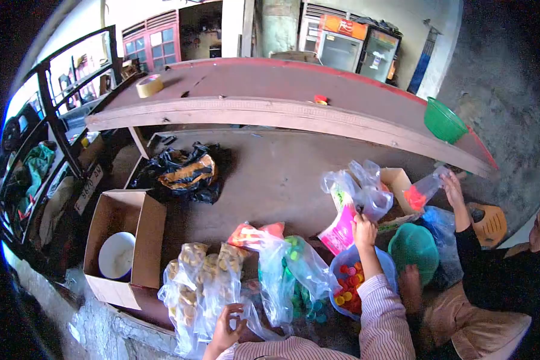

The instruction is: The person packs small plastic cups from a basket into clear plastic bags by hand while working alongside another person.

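Observation:
My right hand (364, 231) is closed beside a pink packet (339, 233) and clear plastic bags (366, 193). A small dark tip shows at its fingers, too small to name. Below its forearm sits a blue-lavender bowl (336, 273) of red and yellow caps (350, 279). My left hand (227, 327), fingers curved and apart, is by clear bags of tan round pieces (189, 270). Beside these lie a clear bag with green pieces (300, 288) and a bag with red-orange content (255, 234).
A co-worker's hand (452, 187) lifts a bag of orange-red pieces (417, 197) by a cardboard box (396, 179) and green bowl (411, 240). Leftward are an open carton (150, 240) with a white tub (117, 255) and a black bag (207, 192). A raised ledge (270, 107) crosses behind, holding tape (149, 86) and a green basket (444, 120).

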{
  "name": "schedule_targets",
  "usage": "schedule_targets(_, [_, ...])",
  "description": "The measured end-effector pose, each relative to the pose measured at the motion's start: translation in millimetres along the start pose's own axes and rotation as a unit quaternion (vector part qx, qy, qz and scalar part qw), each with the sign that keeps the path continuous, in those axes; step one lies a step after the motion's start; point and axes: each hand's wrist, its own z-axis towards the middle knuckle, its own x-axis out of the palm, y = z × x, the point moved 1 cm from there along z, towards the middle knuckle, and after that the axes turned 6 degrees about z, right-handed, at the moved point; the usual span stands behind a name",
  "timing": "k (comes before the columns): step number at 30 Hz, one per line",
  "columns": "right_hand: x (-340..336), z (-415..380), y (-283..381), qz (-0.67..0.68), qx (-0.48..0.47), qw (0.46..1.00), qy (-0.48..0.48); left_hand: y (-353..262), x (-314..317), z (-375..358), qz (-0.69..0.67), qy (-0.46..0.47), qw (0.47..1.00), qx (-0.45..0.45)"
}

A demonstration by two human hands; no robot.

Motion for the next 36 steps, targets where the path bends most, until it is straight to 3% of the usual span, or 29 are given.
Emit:
schedule_targets(1, [-0.2, -1.1, -0.7, 0.005, -0.003, 1.0, -0.001, -3.8, -1.3, 1.6, 0.003, -0.005, 1.0, 0.0])
schedule_targets(3, [-4.8, -3.2, -0.7, 0.001, -0.155, 0.983, -0.103, -9.7, -5.0, 5.7, 0.02, -0.037, 0.999, 0.002])
schedule_targets(9, [16.9, -8.0, -12.0, -0.009, -0.21, 0.973, -0.092, -13.9, -10.8, 8.6, 0.007, -0.034, 0.999, 0.032])
schedule_targets(11, [26.1, -8.5, -11.5, -0.044, -0.198, 0.979, 0.016, -14.0, -12.4, 8.2, 0.005, -0.002, 1.0, 0.017])
schedule_targets(12, [23.1, -7.3, -5.5, -0.045, -0.142, 0.986, 0.08, -13.1, -13.1, 6.9, -0.006, 0.012, 0.999, 0.049])
schedule_targets(13, [17.9, -1.5, -0.4, -0.042, -0.143, 0.986, 0.074, -13.0, -14.1, 6.8, -0.016, 0.027, 0.996, 0.08])
schedule_targets(15, [15.0, 9.4, 5.7, -0.004, 0.003, 0.973, 0.232, -10.1, -14.9, 9.2, -0.001, 0.03, 0.996, 0.086])
schedule_targets(16, [25.5, 13.1, -1.0, 0.027, 0.029, 0.976, 0.213, -3.6, -13.6, 7.6, 0.015, 0.04, 0.997, 0.071])
schedule_targets(17, [28.1, 16.9, -5.8, 0.028, 0.027, 0.976, 0.213, 1.5, -12.0, 5.2, 0.029, 0.05, 0.997, 0.054])
schedule_targets(19, [32.4, 23.7, -8.6, 0.01, -0.076, 0.964, 0.253, 3.3, -10.2, 2.7, 0.026, 0.044, 0.998, 0.03])
schedule_targets(21, [35.8, 35.2, -5.5, -0.028, -0.045, 0.957, 0.286, 1.8, -11.0, 3.7, 0.024, 0.08, 0.996, -0.005])
schedule_targets(24, [31.4, 48.0, -1.8, 0.006, -0.049, 0.894, 0.446, -1.4, -11.9, 2.2, 0.006, 0.076, 0.997, -0.024])
schedule_targets(25, [30.6, 50.7, 0.7, 0.004, -0.052, 0.896, 0.441, -4.3, -11.7, 2.6, -0.001, 0.081, 0.996, -0.035])
schedule_targets(27, [37.1, 44.1, -1.7, 0.122, 0.053, 0.939, 0.317, -10.2, -9.4, 3.2, 0.015, 0.044, 0.998, -0.03])
schedule_targets(28, [102.6, 51.1, -45.4, 0.374, 0.049, 0.842, 0.386, -12.6, -9.5, 4.3, -0.008, 0.044, 0.999, -0.031])
schedule_targets(29, [112.4, 49.7, -59.7, 0.372, 0.049, 0.841, 0.39, -14.4, -9.3, 3.0, -0.031, 0.044, 0.998, -0.035])
schedule_targets(31, [108.2, 44.9, -60.3, 0.5, 0.268, 0.676, 0.47, -10.0, -8.0, 3.4, 0.009, 0.055, 0.997, -0.054])
schedule_targets(32, [92.5, 40.5, -53.6, 0.451, 0.236, 0.748, 0.427, -7.3, -6.9, 6.2, 0.051, 0.067, 0.994, -0.066])
schedule_targets(33, [96.5, 42.8, -53.3, 0.45, 0.234, 0.748, 0.428, -5.9, -5.1, 8.4, 0.05, 0.064, 0.995, -0.066])
schedule_targets(34, [99.7, 44.2, -53.2, 0.234, 0.093, 0.884, 0.395, -4.4, -2.2, 9.6, 0.021, 0.057, 0.995, -0.075])
schedule_targets(35, [102.6, 44.7, -52.0, -0.002, -0.057, 0.944, 0.326, -2.7, 0.7, 11.7, -0.007, 0.049, 0.995, -0.084])
schedule_targets(36, [104.6, 44.0, -51.6, 0.03, -0.117, 0.946, 0.302, 0.5, 3.6, 16.5, -0.008, 0.042, 0.995, -0.085])
